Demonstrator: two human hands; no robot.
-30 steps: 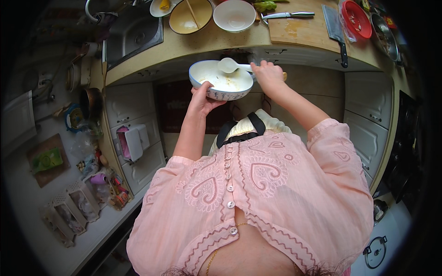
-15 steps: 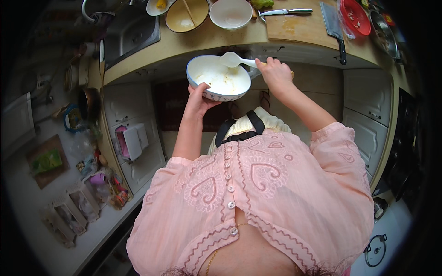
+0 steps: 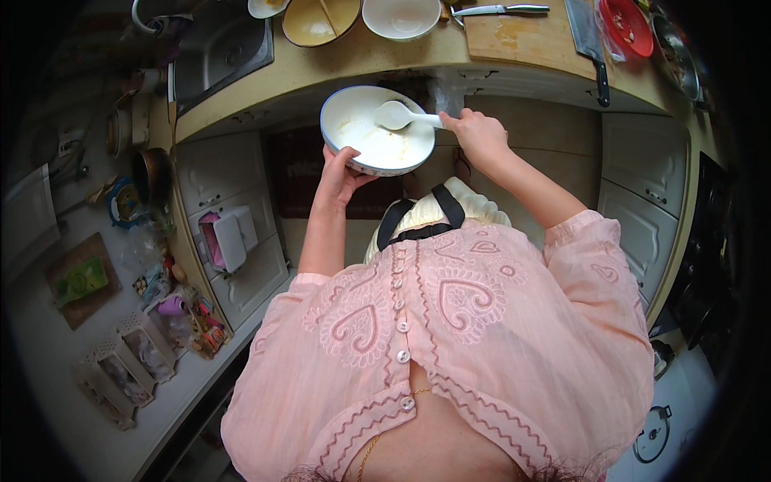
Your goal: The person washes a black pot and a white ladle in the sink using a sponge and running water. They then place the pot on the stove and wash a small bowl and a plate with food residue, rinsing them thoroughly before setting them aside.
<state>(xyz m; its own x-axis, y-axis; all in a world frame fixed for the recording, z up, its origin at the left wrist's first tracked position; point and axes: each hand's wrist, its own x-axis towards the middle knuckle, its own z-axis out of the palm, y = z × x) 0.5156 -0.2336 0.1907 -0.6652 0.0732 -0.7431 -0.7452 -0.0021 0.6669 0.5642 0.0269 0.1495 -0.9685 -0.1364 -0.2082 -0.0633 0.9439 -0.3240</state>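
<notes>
A white bowl (image 3: 359, 132) with a blue rim and patterned outside is held in the air, tilted, in front of the counter. My left hand (image 3: 340, 170) grips its near left side, thumb over the rim and fingers beneath. Bits of yellowish residue cling to the bowl's inside. My right hand (image 3: 477, 135) is closed round the handle of a white spoon (image 3: 395, 116). The spoon's head is inside the bowl, over its far inner wall; whether it touches I cannot tell.
On the counter ahead stand a yellow bowl (image 3: 299, 24) with a stick in it and a white bowl (image 3: 401, 18). Right of them lie a cutting board (image 3: 514, 44), a small knife (image 3: 502, 10), a cleaver (image 3: 584, 36) and a red basket (image 3: 630, 32). A sink (image 3: 229, 56) is at left.
The spoon's head has moved left and down, deeper into the bowl, with my right hand shifting slightly the same way. The bowl has risen a little and tilted more toward me.
</notes>
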